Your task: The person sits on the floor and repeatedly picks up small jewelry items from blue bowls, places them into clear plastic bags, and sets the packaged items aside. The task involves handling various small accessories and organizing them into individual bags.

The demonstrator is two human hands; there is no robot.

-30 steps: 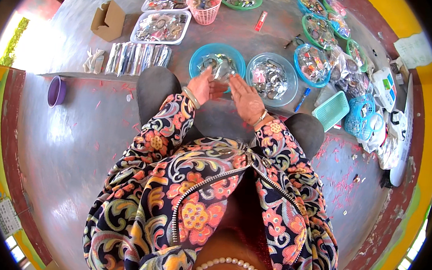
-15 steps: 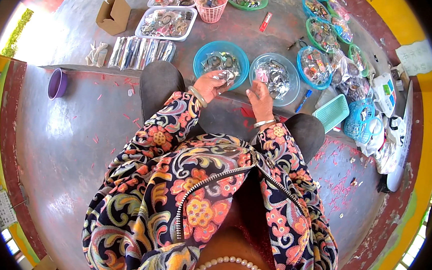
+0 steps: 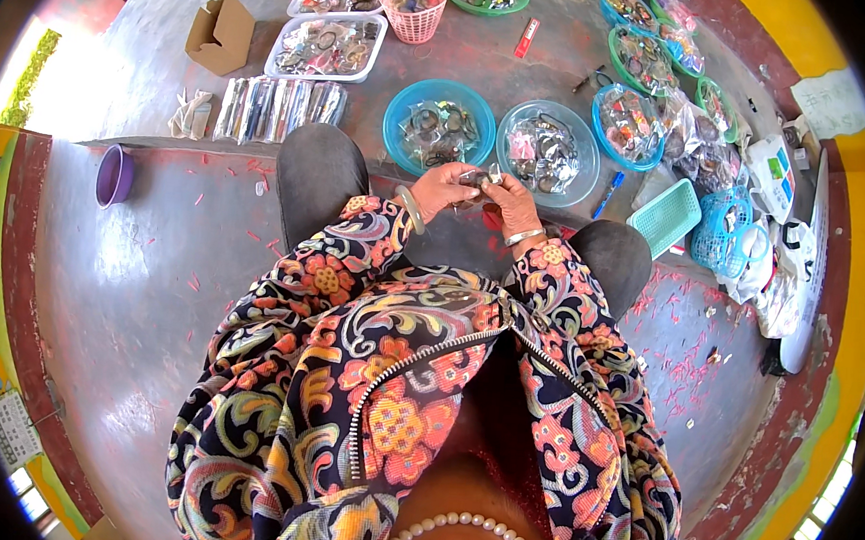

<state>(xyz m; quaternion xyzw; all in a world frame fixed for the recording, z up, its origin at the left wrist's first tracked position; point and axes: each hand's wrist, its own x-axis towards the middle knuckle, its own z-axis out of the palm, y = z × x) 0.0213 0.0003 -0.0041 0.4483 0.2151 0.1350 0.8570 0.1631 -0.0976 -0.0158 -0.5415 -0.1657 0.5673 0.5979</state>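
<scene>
My left hand [image 3: 442, 188] and my right hand [image 3: 513, 204] meet just in front of the basins, over the gap between my knees. Between their fingertips is a small clear plastic packet [image 3: 473, 179] with something dark in it, partly hidden by the fingers. Both hands are closed on it. Beyond my left hand stands a blue basin [image 3: 391, 141] with several dark ring-shaped items in clear packets. To its right is a clear plastic basin [image 3: 585, 177] of similar packets, with a pink one among them.
A blue marker [image 3: 608, 194] and a green basket [image 3: 665, 220] lie to the right. Along the far right are several basins of packets, such as a blue basin [image 3: 625, 163]. At left are stacked flat packets [image 3: 279, 111], a cardboard box [image 3: 218, 34] and a purple basin [image 3: 114, 177].
My hands have come together. The left moved right and down from over the blue basin with the packet; the right moved left from beside the clear basin and now grips the packet too.
</scene>
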